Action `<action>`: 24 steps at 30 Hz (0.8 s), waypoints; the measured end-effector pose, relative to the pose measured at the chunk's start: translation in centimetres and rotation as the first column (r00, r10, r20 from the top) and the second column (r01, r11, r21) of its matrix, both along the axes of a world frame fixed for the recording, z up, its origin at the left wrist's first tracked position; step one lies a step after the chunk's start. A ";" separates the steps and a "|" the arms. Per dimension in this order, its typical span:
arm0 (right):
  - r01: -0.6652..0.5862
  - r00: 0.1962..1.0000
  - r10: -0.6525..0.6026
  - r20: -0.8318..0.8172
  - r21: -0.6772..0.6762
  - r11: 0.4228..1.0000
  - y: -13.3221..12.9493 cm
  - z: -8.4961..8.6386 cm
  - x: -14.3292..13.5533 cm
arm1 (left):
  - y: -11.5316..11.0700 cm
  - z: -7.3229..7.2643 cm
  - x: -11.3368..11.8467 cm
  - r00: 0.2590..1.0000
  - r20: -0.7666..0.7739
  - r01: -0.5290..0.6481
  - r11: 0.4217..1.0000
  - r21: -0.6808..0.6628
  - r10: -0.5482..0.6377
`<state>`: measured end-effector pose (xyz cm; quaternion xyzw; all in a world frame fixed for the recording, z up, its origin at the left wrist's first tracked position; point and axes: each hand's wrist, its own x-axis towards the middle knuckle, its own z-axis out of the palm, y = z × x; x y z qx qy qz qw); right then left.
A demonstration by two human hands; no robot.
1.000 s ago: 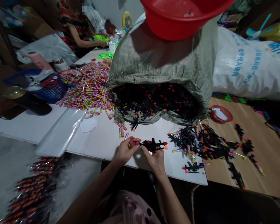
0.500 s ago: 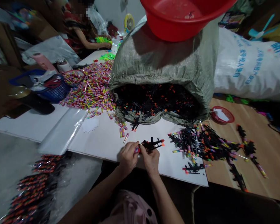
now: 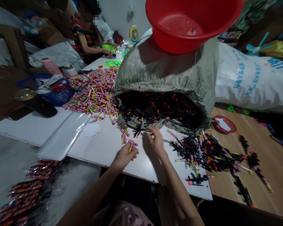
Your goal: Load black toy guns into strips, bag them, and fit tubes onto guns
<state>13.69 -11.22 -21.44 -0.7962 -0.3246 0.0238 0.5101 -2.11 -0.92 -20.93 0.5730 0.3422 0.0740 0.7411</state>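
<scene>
My left hand point(image 3: 126, 155) is closed on a small pink and yellow tube point(image 3: 131, 146) over the white table point(image 3: 103, 141). Near the sack's mouth, my right hand point(image 3: 155, 139) reaches forward with its fingers partly spread and nothing visible in them. A black toy gun with an orange tip point(image 3: 138, 130) lies at the lip of the grey woven sack point(image 3: 165, 69), just left of my right fingertips. More black toy guns fill the sack. To the right lies a pile of black toy guns with tubes on them point(image 3: 202, 150).
Many small tubes point(image 3: 96, 91) are heaped at the left, by a blue basket point(image 3: 61, 94) and a black bottle point(image 3: 37, 105). A red basin point(image 3: 179, 34) sits on the sack. Another person point(image 3: 87, 40) works at the far left. A red tray point(image 3: 224, 124) lies right.
My hands have parted. The black toy gun between them is gone from there, and one more tube-tipped piece shows at the pile's left edge. My left hand has a tube; my right moved toward the sack.
</scene>
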 end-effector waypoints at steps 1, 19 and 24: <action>-0.076 0.988 0.099 0.120 -0.180 0.981 2.1 0.0 0.0 | -0.3 -0.2 -0.2 0.999 0.028 0.019 1.000 -0.021 -0.019; 0.140 0.930 0.131 0.344 -0.660 0.738 0.5 -0.1 -1.2 | 0.8 0.0 -0.5 0.962 0.000 -0.267 0.941 -0.209 0.273; 0.257 0.937 0.042 0.347 -0.763 0.593 -3.3 0.5 -1.0 | 0.2 0.4 -0.2 0.975 -0.028 -0.221 0.947 -0.233 0.221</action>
